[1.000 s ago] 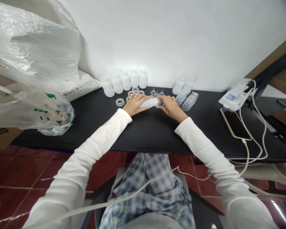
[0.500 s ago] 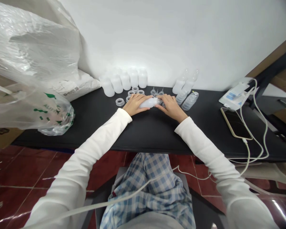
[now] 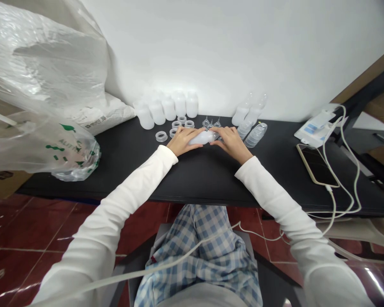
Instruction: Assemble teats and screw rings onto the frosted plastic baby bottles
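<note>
A translucent white baby bottle (image 3: 202, 137) lies sideways between my hands, above the black table. Wrapped round its body is my left hand (image 3: 183, 140). My right hand (image 3: 229, 141) grips the clear top end of the bottle, fingers partly hiding it. Just behind, several clear nipples (image 3: 206, 122) stand on the table. Several clear collar rings (image 3: 161, 136) sit behind and left of my left hand. To the right of my right hand are stacked clear caps (image 3: 255, 135) and two bottles with domed tops (image 3: 240, 111).
Several open bottles (image 3: 179, 105) stand along the wall. Plastic bags (image 3: 73, 149) cover the left end of the black table (image 3: 198, 183). At right lie a phone (image 3: 316, 165) with a white cable (image 3: 355, 179) and a white-and-blue packet (image 3: 315, 129).
Both hands stay on the bottle in nearly the same place. The right hand's fingers have shifted slightly round the bottle's top end.
</note>
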